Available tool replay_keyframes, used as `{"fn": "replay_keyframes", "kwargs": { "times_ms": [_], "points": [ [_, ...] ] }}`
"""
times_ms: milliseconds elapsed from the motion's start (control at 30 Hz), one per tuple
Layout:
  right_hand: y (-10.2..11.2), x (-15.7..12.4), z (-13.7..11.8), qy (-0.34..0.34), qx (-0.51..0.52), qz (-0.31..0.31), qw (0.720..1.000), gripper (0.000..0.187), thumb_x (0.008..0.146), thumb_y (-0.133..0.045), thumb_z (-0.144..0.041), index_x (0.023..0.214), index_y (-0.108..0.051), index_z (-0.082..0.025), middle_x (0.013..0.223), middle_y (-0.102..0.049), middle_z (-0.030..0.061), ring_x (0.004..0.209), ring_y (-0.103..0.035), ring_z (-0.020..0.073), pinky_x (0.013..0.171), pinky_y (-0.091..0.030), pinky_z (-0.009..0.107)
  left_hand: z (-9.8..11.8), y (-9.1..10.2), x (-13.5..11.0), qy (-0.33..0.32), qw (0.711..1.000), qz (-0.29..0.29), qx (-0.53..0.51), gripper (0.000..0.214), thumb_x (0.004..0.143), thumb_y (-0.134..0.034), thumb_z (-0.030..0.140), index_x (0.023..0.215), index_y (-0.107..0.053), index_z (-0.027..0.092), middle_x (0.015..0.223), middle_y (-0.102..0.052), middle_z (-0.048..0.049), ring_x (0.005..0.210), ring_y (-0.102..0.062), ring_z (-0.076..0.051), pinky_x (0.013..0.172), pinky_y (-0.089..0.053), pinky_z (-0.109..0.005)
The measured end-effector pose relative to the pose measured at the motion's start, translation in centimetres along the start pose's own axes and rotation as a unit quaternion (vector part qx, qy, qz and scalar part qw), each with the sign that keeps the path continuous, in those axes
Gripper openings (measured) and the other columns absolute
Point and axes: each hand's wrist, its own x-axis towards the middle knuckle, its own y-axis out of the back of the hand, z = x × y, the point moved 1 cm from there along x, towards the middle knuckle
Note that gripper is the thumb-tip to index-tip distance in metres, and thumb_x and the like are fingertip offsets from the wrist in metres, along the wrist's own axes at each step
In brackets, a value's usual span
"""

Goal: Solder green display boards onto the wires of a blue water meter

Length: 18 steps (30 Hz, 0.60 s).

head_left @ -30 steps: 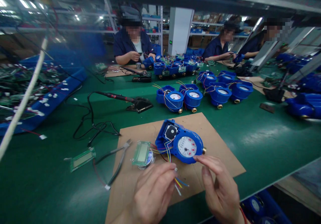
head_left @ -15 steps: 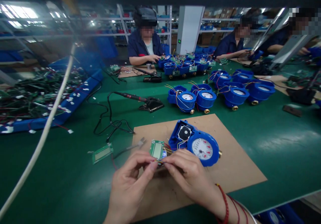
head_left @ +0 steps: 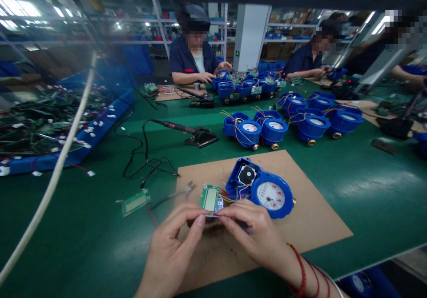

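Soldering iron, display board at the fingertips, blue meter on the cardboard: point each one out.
soldering iron (head_left: pixel 173 126), head view, on its dark handle.
display board (head_left: pixel 210 199), head view, on its grey screen.
blue meter (head_left: pixel 271 196), head view, on its white dial face.

One head-worn camera looks forward and down from just behind the left hand (head_left: pixel 173 249) and right hand (head_left: pixel 256 235). It sits close above them, and the green table (head_left: pixel 333 187) stretches beyond.

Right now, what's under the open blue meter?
Brown cardboard sheet, lying on the green table. The blue meter hides anything directly beneath. Left hand and right hand pinch the display board beside it.
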Motion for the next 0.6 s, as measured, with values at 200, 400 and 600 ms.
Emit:
{"fn": "replay_keyframes", "kwargs": {
  "times_ms": [200,400,600],
  "points": [
    [0.16,-0.29,-0.3,0.002,-0.018,-0.01,1.0,0.012,0.087,-0.049,-0.018,0.093,-0.06,-0.018,0.082,-0.061,0.0007,0.078,-0.053,0.0127,0.071,-0.037,0.027,-0.06,-0.22,-0.29,-0.088,0.994,0.002,0.071,0.012,0.085,-0.051,0.014,0.091,-0.057,0.022,0.091,-0.054,0.0022,0.088,-0.053,-0.006,0.078,-0.04,-0.01],
    [-0.21,-0.59,-0.11,0.008,-0.035,0.008,0.999,0.009,0.084,-0.054,-0.021,0.083,-0.062,-0.017,0.059,-0.049,-0.0026,0.059,-0.045,0.0105,0.058,-0.032,0.025,-0.06,-0.56,-0.54,-0.173,0.981,-0.011,0.091,0.018,0.082,-0.051,0.004,0.095,-0.058,0.015,0.091,-0.052,-0.0031,0.088,-0.053,-0.008,0.077,-0.044,-0.015],
    [0.05,-0.63,0.13,0.015,-0.011,0.004,1.0,0.007,0.082,-0.058,-0.02,0.079,-0.063,-0.018,0.056,-0.048,-0.0046,0.053,-0.043,0.0083,0.056,-0.032,0.023,-0.41,-0.44,-0.92,-0.2,0.97,-0.005,0.139,0.021,0.078,-0.054,0.002,0.095,-0.057,0.015,0.096,-0.05,-0.0054,0.086,-0.053,-0.011,0.073,-0.047,-0.019]
  ]
}}
